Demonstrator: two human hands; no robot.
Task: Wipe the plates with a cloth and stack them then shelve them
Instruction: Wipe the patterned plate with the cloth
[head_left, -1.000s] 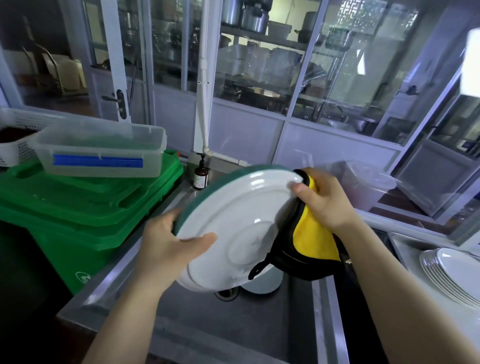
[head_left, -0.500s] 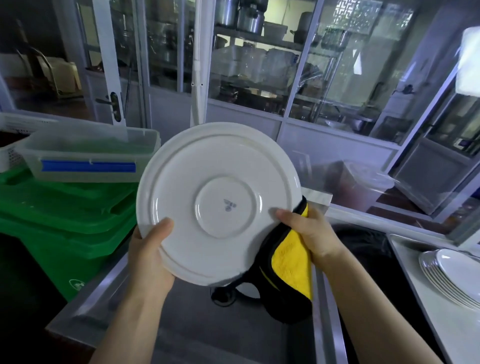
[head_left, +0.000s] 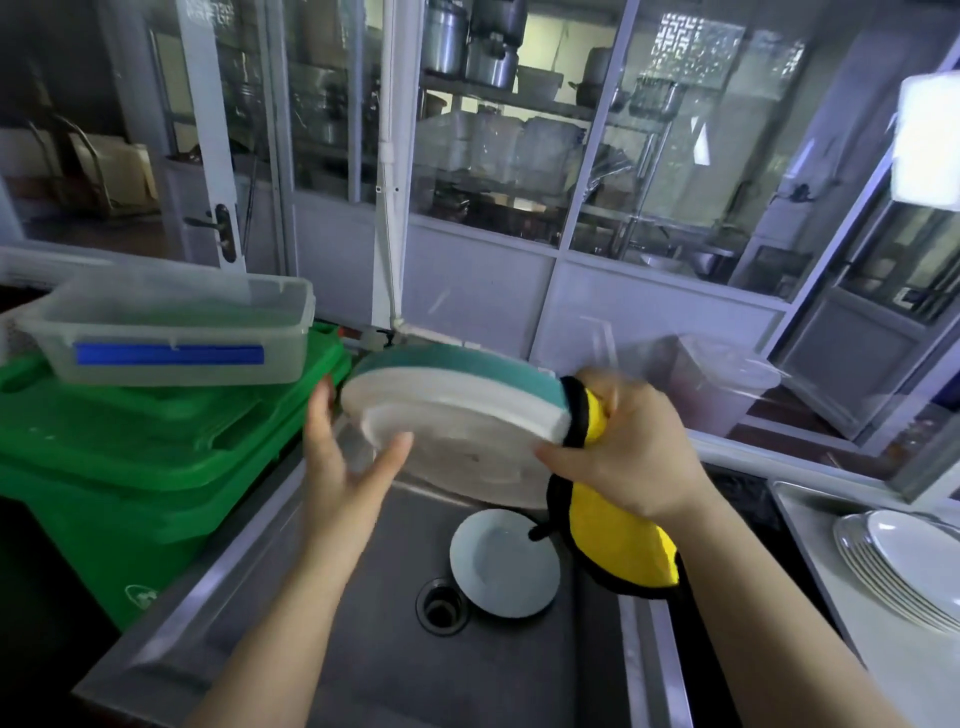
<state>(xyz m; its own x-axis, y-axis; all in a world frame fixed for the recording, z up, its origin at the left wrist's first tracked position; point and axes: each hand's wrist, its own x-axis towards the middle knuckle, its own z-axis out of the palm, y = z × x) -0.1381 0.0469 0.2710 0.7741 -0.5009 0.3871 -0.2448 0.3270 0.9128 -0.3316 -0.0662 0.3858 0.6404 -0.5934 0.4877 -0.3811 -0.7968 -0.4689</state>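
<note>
Left hand (head_left: 345, 467): fingers straight, thumb touching the plate's (head_left: 457, 421) underside, nothing gripped. Right hand (head_left: 631, 452): plate rim pinched through the yellow cloth (head_left: 618, 540). Half a second ago the plate was held upright with its base shown to the camera; now it is tipped nearly flat over the sink (head_left: 363, 649), green rim seen at the far edge, motion-blurred. The left grip has been released, so a flip is likely in progress to wipe the other face. One small plate (head_left: 504, 564) is left by the drain; wiped plates are stacked (head_left: 904, 566) on the right counter. Shelving not yet begun.
</note>
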